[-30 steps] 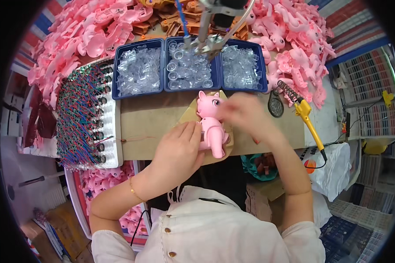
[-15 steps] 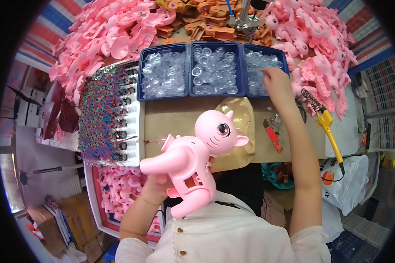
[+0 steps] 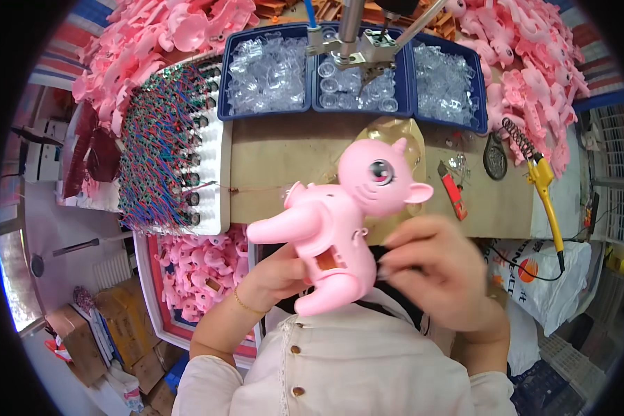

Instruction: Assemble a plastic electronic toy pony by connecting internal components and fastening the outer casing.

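Observation:
A pink toy unicorn (image 3: 329, 215) is in my left hand (image 3: 281, 277), whose fingers wrap round its underside. Its head with one large printed eye points right, and an opening in the body shows something brown inside. Thin wires run from behind the toy toward a white foam tray (image 3: 218, 159) of wired circuit boards. Close to the toy's right side is my right hand (image 3: 437, 270), blurred by motion, its fingers bent together. Something small glints at its fingertips, too smeared to name. Behind the toy lies a yellowish transparent sheet (image 3: 412, 149).
Blue bins (image 3: 270, 114) of clear plastic parts stand at the back, under a metal fixture (image 3: 357, 52). Right of centre lie a red-handled tool (image 3: 453, 194) and a yellow soldering iron (image 3: 548, 201). Pink toy parts (image 3: 534, 90) are heaped at both far sides; more fill a crate (image 3: 204, 270).
My right hand has come back from the right-hand bin to the toy's side. The toy has shifted slightly right, still in my left hand. My view has tilted a little.

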A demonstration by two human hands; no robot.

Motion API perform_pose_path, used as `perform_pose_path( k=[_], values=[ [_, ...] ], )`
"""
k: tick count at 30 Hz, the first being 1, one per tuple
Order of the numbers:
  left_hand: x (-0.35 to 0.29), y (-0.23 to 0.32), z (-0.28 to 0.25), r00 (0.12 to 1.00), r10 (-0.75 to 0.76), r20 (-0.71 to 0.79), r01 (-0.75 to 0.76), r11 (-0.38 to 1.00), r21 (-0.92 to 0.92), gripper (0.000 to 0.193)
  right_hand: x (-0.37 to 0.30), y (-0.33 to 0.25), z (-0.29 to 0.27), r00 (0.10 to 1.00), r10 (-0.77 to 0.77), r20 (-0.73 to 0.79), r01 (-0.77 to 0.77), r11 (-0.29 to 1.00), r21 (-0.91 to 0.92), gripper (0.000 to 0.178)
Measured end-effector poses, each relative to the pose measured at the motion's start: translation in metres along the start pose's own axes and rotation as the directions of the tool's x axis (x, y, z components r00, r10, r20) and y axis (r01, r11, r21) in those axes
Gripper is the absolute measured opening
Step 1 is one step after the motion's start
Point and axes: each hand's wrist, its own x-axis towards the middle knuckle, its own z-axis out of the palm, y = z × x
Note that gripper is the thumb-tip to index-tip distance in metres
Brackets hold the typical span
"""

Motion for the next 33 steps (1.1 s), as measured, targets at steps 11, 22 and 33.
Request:
perform_pose_path(
  k=[11, 22, 33],
  values=[
    [-0.01, 0.004, 0.026, 0.943, 0.274, -0.186, -0.159, 0.867, 0.471, 0.056, -0.004, 0.017, 0.058, 0.986, 0.054, -0.155, -0.071, 0.992, -0.109, 0.028],
    [0.007, -0.013, 0.0, 0.873, 0.487, 0.026, -0.383, 0.652, 0.654, 0.091, -0.005, 0.03, 0.053, 0.834, 0.526, 0.168, -0.497, 0.584, 0.642, 0.094],
    [0.015, 0.013, 0.015, 0.965, 0.253, 0.074, 0.003, -0.291, 0.957, 0.051, -0.016, 0.06, 0.039, 0.782, 0.621, 0.051, -0.385, 0.416, 0.824, 0.068]
  ],
)
